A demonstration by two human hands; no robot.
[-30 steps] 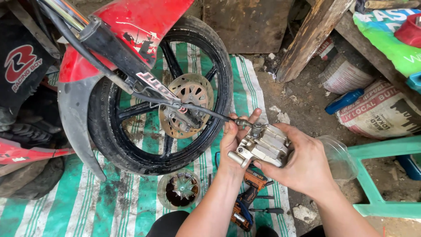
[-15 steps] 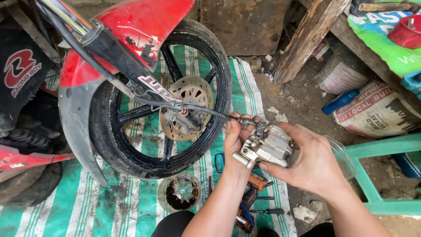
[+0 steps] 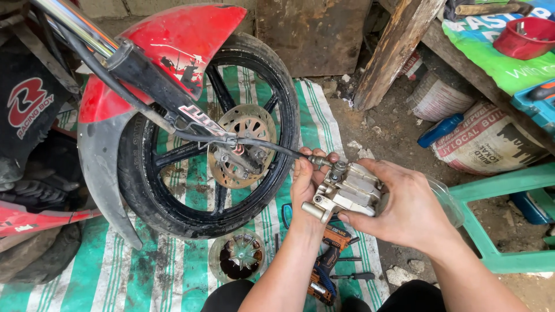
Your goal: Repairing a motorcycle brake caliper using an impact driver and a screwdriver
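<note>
Arms: we see two forearms, both bare, no sleeves in view.
Left hand (image 3: 305,182): no glove, no ring, no watch that we can see.
Right hand (image 3: 407,209): no glove; wrist bare.
Legs: dark clothing shows at the bottom edge.

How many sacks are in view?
2: a striped grey sack beside the slanted wooden post, and a white printed sack right of it; others may be hidden.

The right hand (image 3: 407,211) hides the caliper's (image 3: 350,190) far side; the drill (image 3: 325,263) lies partly behind the left forearm; the fork runs off the top edge
</note>
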